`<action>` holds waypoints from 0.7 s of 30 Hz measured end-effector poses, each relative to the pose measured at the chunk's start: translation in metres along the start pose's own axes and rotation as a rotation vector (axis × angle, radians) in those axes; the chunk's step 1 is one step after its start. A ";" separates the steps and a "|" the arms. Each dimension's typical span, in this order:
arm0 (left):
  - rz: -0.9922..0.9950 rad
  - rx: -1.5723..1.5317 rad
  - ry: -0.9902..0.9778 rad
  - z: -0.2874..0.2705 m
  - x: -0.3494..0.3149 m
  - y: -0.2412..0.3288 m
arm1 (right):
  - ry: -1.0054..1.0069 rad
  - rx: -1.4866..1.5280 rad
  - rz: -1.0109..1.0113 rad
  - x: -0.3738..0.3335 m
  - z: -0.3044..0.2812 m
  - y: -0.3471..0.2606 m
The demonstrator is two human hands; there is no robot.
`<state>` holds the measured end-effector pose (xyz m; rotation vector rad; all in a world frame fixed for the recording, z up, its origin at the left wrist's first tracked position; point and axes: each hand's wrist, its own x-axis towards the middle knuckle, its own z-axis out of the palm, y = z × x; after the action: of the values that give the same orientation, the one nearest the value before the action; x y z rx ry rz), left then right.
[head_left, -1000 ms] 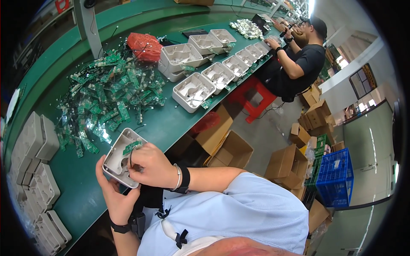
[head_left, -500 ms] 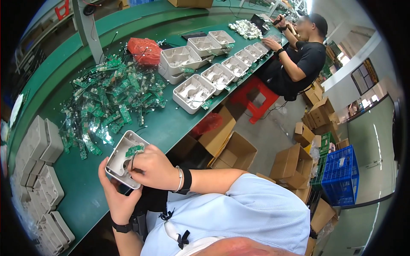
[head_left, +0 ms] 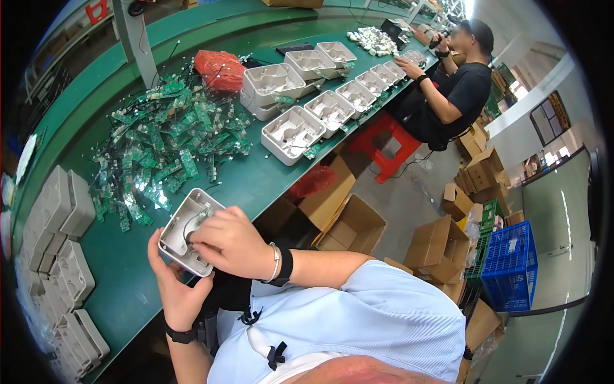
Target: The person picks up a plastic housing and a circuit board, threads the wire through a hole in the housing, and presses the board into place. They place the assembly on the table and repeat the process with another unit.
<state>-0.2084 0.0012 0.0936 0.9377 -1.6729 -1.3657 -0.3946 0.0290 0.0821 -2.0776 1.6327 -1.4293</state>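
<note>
A light grey plastic housing [head_left: 173, 238], its hollow side up, is tilted at the near edge of the bench. My left hand [head_left: 179, 293] grips it, fingers along the left wall and thumb at the near end. Over its hollow, my right hand [head_left: 233, 243] has its fingertips pinched down inside, apparently on a thin black wire [head_left: 186, 229]. That wire curves toward a small green circuit board [head_left: 204, 213], partly hidden behind my right knuckles. Exactly where the fingertips grip is covered by the hand.
A heap of green circuit boards [head_left: 173, 137] lies beyond the housing, near a red plastic bag [head_left: 219, 69]. Rows of grey housings [head_left: 293, 136] run away to the right; stacked ones [head_left: 67, 269] stand left. A co-worker [head_left: 451, 96] sits farther along. Cardboard boxes [head_left: 352, 227] stand below.
My right fingertips have moved deeper into the housing. The circuit board, before held up above the hollow, now sits lower and farther inside. My left hand keeps its grip.
</note>
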 end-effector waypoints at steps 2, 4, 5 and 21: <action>-0.045 0.005 0.042 -0.004 -0.006 -0.005 | 0.037 0.052 -0.036 0.000 0.003 0.001; 0.034 0.053 -0.028 -0.008 -0.003 -0.012 | 0.073 0.032 -0.021 0.002 -0.005 0.005; 0.051 0.082 -0.038 -0.009 -0.001 -0.011 | 0.096 0.023 -0.017 0.002 -0.009 0.009; -0.056 0.052 -0.073 -0.016 0.002 -0.002 | 0.133 0.153 -0.060 0.029 -0.018 0.032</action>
<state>-0.1946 -0.0078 0.0936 0.9812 -1.7559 -1.4146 -0.4307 -0.0002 0.0893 -2.0008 1.4643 -1.6885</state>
